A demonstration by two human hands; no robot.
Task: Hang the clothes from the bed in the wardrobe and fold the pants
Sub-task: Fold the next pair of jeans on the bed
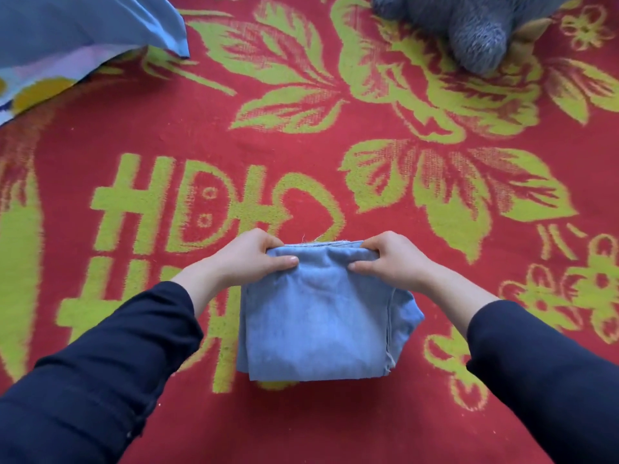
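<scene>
The light blue pants (321, 316) lay folded into a thick square on the red and green blanket (368, 169). The left hand (249, 259) and the right hand (390, 261) each pinched a far corner, thumbs on top. A grey plush toy (469, 25) sat far off. A blue pillow (73, 38) lay at the far left corner.

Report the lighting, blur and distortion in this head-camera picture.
Head view: soft, even light, no glare, a faint shadow under the folded pale blue denim pants. Head view: the left hand and right hand gripping them look fairly sharp; the grey plush toy at the top is softer. Head view: wide-angle stretch swells the dark sleeves toward the bottom corners.
</scene>
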